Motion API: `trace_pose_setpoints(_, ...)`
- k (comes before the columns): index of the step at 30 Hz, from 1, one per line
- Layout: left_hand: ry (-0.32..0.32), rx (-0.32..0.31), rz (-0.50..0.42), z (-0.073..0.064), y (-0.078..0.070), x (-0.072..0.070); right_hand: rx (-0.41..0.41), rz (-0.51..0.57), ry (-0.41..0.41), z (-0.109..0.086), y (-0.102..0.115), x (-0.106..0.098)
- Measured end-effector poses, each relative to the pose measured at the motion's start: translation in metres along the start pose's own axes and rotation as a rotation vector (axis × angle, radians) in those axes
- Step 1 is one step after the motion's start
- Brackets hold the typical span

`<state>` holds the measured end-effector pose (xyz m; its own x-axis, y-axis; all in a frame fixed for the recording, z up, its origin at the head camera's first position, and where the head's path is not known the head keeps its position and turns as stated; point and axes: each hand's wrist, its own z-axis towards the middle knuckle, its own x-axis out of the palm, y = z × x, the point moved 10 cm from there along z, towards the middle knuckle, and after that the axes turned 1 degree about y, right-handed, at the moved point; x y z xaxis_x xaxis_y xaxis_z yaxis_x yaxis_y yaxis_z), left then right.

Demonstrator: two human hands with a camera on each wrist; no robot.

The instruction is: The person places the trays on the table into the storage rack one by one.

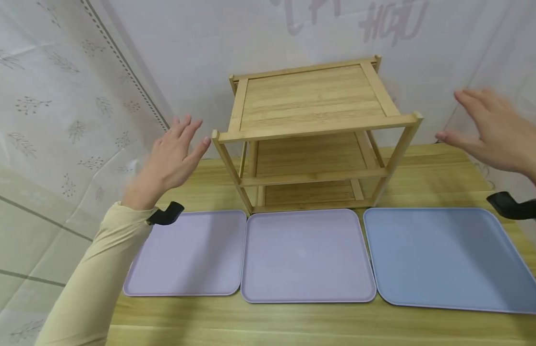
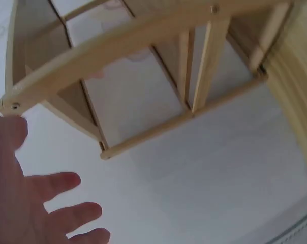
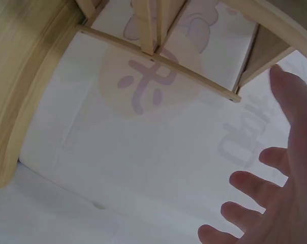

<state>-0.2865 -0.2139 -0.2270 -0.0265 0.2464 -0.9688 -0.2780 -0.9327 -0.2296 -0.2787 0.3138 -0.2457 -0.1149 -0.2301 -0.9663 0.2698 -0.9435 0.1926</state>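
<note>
A bamboo rack (image 1: pixel 311 101) with three tiers stands at the back of the wooden table. My left hand (image 1: pixel 170 156) is raised beside its left front corner, fingers spread and holding nothing. In the left wrist view, the thumb (image 2: pixel 11 132) lies close to a corner of the rack's frame (image 2: pixel 128 40); whether they touch I cannot tell. Off to the rack's right hovers my right hand (image 1: pixel 501 129), slightly blurred, with its fingers extended and nothing in it. The right wrist view shows that hand's spread fingers (image 3: pixel 255 188) apart from the rack's side (image 3: pixel 194 73).
Along the table (image 1: pixel 268 322), in front of the rack, lie a lilac tray (image 1: pixel 199 254), a second lilac tray (image 1: pixel 307 259) and a blue tray (image 1: pixel 445 259), side by side. Behind hangs a pale printed curtain (image 1: pixel 186 48). Another patterned cloth (image 1: pixel 69 110) hangs at the left.
</note>
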Motion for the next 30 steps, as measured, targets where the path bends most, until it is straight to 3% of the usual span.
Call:
trace_pose_setpoints(6, -0.053, -0.019, -0.236, -0.005, 0.008, 0.011, 0.019, 0.003, -0.025, -0.014, -0.001, 0.002)
trace_pose_setpoints(13, -0.037, -0.087, -0.564, -0.015, 0.022, 0.048, 0.008, 0.036, -0.049, -0.033, -0.006, 0.018)
trace_pose_setpoints(23, 0.014, -0.145, -1.008, -0.023, 0.02, 0.101, 0.138, 0.141, 0.026, -0.079, -0.04, 0.071)
trace_pose_setpoints(26, 0.022, -0.139, -1.1, -0.023, 0.016, 0.108, 0.17, 0.192, 0.046, -0.096, -0.052, 0.09)
trace_pose_setpoints(30, 0.022, -0.118, -1.151, -0.023, 0.011, 0.114, 0.204, 0.209, 0.082, -0.119, -0.067, 0.111)
